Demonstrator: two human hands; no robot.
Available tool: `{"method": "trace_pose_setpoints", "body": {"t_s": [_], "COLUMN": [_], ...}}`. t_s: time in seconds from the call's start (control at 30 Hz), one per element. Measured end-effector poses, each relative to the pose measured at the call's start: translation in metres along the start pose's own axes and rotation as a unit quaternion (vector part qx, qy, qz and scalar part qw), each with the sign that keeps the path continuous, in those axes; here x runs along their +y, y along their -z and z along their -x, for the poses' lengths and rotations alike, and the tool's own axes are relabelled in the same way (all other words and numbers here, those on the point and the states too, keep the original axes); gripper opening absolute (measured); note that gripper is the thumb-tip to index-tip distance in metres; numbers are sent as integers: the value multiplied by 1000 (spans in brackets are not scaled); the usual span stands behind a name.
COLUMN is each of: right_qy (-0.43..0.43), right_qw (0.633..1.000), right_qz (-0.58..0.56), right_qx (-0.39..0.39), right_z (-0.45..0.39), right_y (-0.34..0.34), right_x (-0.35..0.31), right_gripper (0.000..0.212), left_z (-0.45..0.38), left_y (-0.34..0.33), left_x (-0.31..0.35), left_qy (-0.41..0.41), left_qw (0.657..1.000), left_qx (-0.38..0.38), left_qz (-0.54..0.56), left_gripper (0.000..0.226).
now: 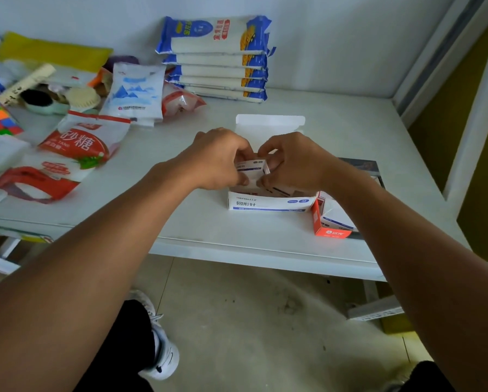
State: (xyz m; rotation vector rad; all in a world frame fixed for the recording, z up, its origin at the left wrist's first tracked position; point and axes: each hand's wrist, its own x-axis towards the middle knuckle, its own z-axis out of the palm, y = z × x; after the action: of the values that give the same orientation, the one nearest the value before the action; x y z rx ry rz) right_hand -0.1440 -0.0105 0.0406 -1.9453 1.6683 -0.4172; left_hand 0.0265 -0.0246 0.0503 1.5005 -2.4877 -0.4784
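Both hands pinch one small box (251, 168) — left hand (217, 159) and right hand (290, 162) at opposite ends — just above the open carton (268, 203), likely for steady seating among the packed boxes.

The small box (252, 168) and open carton (268, 203) are smooth cardboard. The sugar bag (78, 145) at ten o'clock is glossy plastic. The table (208, 222) looks matt.

The white table (208, 222) carries an open white carton (268, 204) directly beneath the grip. An orange box (332, 232) sits just right of it (close against the carton's end). Red sugar bags (78, 142) lie well to the left, and stacked blue-and-white packets (217, 69) stand beyond, near the wall.
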Motion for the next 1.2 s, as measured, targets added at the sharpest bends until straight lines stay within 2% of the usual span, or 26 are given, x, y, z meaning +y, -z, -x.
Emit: {"method": "trace_pose_setpoints", "body": {"t_s": [0.1,0.2,0.33,0.4,0.6,0.8,1.03,1.13,1.2], "right_qy": [9,17,21,25,29,10,3,-3,-6], "right_qw": [1000,999,986,984,989,990,990,991,994], "right_qz": [0,-29,-152,-164,-141,-128,-120,-98,-40], "right_qx": [23,42,64,71,36,52,69,86,98], "right_z": [2,7,12,14,14,13,14,13,10], "right_y": [2,2,0,-1,-1,-4,-4,-5,-6], "right_x": [-2,-1,4,5,7,9,12,13,12], "right_gripper": [30,25,29,31,53,44,44,44,47], "left_z": [4,5,5,7,6,5,3,-1,-4], "left_y": [-4,-6,-1,1,-8,-12,-15,-18,-19], "left_x": [-1,-4,-6,-4,-3,-3,-4,-6,-7], "left_qy": [-6,-7,18,18,36,6,-21,-36,-38], "left_qw": [999,998,999,997,997,997,996,995,993], "left_qx": [32,52,-10,-41,45,61,68,93,111], "left_qz": [17,29,50,69,42,45,54,19,-21], "left_gripper": [34,37,49,49,53,49,47,46,48]}}
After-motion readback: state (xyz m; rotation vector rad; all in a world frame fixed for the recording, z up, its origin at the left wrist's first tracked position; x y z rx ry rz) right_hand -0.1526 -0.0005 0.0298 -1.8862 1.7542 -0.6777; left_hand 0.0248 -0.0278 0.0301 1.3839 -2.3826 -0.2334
